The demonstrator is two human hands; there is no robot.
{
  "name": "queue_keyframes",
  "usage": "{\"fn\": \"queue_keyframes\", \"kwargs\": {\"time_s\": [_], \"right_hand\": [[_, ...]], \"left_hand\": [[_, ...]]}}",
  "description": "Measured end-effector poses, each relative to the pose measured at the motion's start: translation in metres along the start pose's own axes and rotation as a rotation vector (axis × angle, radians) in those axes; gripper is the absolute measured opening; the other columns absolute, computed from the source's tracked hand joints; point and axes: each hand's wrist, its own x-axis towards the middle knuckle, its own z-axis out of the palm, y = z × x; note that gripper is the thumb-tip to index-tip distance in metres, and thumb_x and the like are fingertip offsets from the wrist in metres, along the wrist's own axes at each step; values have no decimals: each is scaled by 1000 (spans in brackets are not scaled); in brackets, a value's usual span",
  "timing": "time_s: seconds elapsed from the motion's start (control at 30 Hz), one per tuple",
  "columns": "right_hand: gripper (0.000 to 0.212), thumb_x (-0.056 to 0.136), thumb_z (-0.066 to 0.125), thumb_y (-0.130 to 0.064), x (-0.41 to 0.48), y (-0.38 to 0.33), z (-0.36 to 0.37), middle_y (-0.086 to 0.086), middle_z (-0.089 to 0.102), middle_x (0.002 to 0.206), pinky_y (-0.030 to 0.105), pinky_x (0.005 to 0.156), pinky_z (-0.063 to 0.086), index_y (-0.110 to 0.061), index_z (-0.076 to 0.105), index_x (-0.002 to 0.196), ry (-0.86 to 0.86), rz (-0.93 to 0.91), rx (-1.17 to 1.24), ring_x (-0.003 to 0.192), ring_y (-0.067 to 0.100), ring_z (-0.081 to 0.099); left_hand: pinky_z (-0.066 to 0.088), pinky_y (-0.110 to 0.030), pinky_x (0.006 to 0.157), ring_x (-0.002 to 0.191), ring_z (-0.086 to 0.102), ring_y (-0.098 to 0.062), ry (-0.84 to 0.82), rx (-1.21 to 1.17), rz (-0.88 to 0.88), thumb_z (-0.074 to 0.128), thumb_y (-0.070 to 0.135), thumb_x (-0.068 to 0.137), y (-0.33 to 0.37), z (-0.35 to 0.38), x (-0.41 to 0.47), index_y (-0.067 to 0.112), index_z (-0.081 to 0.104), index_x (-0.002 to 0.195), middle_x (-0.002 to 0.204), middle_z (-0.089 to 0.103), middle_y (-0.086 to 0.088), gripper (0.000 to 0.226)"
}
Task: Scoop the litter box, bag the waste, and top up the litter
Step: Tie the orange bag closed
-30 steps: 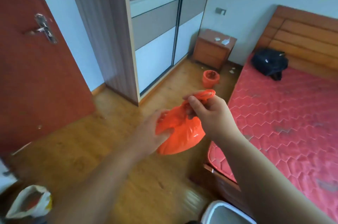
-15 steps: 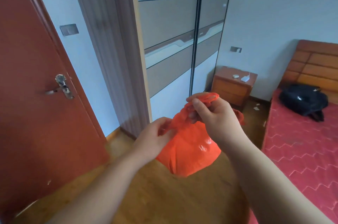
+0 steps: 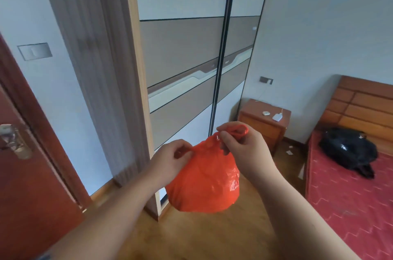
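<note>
Bedroom, wooden floor [image 3: 202,238].
- Wardrobe [image 3: 185,57]: sliding doors, grey and white panels, left of centre.
- Red door [image 3: 32,185]: far left, metal handle; wall switch [image 3: 35,51] above it.
- Nightstand [image 3: 261,125]: in the corner, small white items on top.
- Bed [image 3: 350,206]: right side, red quilted mattress, wooden headboard, a black bag [image 3: 348,149] lying on it.
- Orange plastic bag [image 3: 204,185]: full and rounded, hanging in the air in front of the wardrobe, well above the floor.
- Left hand [image 3: 170,159]: fingers pinched on the left side of the bag's neck.
- Right hand [image 3: 242,149]: thumb and fingers pinched on the bag's handle loop [image 3: 240,130], which sticks up above the knuckles.
</note>
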Motion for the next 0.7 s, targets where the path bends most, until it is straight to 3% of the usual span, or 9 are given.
{"fn": "queue_keyframes", "kwargs": {"time_s": [0.2,0.3,0.47,0.7], "right_hand": [[17,92,67,-12,97,50,0,-1,73,73,39,73,60,-28,73,89,128,101,-82,64,17,69],[19,92,67,-12,145,71,-5,0,73,72,34,69,59,-28,74,89,225,147,-104,64,17,69],[17,92,68,-7,221,104,-17,-1,74,74,21,59,54,-23,74,89,407,236,-91,64,13,68],[15,93,66,-8,302,170,-63,3,72,72,30,65,60,-21,74,91,557,359,-119,63,19,68]], "left_hand": [[54,-37,79,80,69,-13,-151,-49,19,64,20,89,-34,26,132,29,72,83,83,73,5,13],[53,-37,77,80,68,-18,-232,-95,53,65,16,89,-39,42,199,25,71,82,82,72,2,13],[49,-22,73,84,66,-11,-394,-104,128,63,24,94,-40,78,308,32,69,85,83,70,12,14],[54,-23,80,89,64,-8,-551,22,193,59,30,97,-36,168,430,27,67,97,91,68,12,9]]}}
